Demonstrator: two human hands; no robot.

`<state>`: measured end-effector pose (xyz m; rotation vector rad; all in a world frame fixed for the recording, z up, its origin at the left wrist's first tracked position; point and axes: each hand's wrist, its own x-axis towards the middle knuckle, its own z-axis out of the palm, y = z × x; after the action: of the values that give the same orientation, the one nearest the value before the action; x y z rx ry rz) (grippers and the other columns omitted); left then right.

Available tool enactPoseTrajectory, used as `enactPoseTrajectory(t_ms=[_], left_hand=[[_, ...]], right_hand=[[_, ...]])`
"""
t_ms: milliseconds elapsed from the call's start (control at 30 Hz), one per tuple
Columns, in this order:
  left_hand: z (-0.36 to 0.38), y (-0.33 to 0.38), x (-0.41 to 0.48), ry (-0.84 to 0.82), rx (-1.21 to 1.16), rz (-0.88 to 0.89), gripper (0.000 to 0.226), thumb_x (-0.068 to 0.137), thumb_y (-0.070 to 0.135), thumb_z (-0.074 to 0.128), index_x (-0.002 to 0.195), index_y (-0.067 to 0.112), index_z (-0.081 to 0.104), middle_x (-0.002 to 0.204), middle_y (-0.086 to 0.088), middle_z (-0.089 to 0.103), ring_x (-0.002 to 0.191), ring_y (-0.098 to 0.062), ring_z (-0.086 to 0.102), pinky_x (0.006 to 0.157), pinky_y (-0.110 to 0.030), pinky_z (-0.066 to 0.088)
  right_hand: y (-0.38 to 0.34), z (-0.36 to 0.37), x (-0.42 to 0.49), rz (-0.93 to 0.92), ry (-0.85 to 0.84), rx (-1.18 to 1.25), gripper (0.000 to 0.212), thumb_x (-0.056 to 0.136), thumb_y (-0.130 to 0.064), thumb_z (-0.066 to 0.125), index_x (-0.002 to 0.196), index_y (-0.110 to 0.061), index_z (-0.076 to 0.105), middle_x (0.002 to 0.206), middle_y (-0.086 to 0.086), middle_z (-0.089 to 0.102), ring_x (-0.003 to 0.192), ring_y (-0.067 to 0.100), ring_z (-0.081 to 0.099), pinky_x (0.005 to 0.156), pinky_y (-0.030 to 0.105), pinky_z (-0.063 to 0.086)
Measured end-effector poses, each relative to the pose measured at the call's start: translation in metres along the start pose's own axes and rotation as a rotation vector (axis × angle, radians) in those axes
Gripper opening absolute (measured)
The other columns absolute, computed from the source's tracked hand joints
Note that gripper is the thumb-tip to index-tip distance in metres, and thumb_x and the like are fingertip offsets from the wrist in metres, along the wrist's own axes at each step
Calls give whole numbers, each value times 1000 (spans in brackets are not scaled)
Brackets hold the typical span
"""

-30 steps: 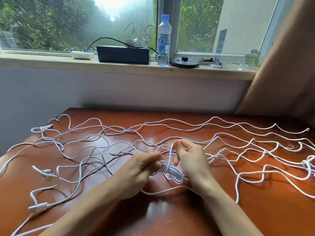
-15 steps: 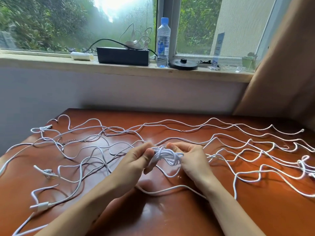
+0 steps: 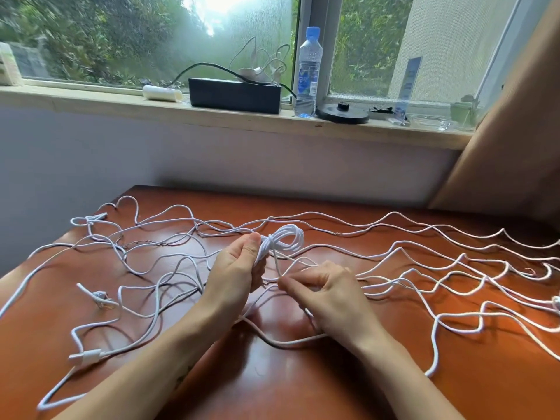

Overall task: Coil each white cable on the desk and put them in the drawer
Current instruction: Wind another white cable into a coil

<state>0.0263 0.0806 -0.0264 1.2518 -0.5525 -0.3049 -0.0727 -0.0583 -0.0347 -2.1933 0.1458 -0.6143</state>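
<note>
A single wide-angle view looks forward and down from head height, close over the tabletop (image 3: 500, 389), which fills the lower half of the frame. The left hand (image 3: 235, 268) and right hand (image 3: 330, 295) sit near the lens at centre. The windowsill (image 3: 91, 100) and window (image 3: 121, 40) cross the top.

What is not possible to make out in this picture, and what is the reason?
Drawer: nowhere in the head view.
White cables: right ends cut by the frame edge; overlaps prevent counting.
Coil: lower part hidden inside the left hand.
Strand in the right hand: hidden under the palm.
Water bottle label: text too small.
</note>
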Motion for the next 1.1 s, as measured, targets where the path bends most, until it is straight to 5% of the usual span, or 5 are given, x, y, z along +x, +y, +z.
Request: enactPoseTrajectory(t_ms=[133, 267, 367, 700, 1100], left_hand=[[-4, -6, 4, 25, 88, 14, 50, 109, 29, 42, 63, 26, 62, 54, 8, 32, 47, -9, 24, 45, -23, 21], [-14, -15, 10, 53, 354, 147, 42, 104, 45, 47, 74, 17, 54, 58, 13, 39, 52, -10, 31, 51, -32, 27], [-15, -16, 8, 81, 534, 285, 41, 107, 36, 47, 78, 9, 56, 61, 12, 43, 59, -7, 37, 58, -28, 35], [-16, -18, 7, 11, 714, 390, 36, 105, 32, 52, 75, 13, 56, 57, 9, 39, 54, -8, 34, 55, -28, 33], [-15, -21, 1, -279, 775, 409, 33, 102, 39, 48, 85, 14, 60, 69, 1, 54, 65, -17, 49, 66, -38, 43]], right_hand=[[-7, 2, -4, -165, -29, -74, 23, 91, -45, 66, 87, -28, 80, 71, -4, 73, 72, 23, 57, 79, 30, 46], [-5, 4, -2, -263, -24, -196, 35, 95, -48, 57, 92, -20, 78, 72, -5, 68, 73, 16, 56, 73, 35, 47], [-3, 4, -3, -296, -23, -236, 41, 98, -48, 51, 92, -15, 74, 73, -5, 66, 78, 13, 56, 72, 39, 48], [-6, -6, -2, -370, 43, -260, 18, 96, -30, 60, 98, -24, 76, 88, -16, 69, 83, 7, 53, 77, 25, 48], [-1, -24, 4, -366, 300, -357, 14, 92, -40, 65, 90, -30, 75, 83, -15, 63, 84, 14, 51, 73, 34, 48]])
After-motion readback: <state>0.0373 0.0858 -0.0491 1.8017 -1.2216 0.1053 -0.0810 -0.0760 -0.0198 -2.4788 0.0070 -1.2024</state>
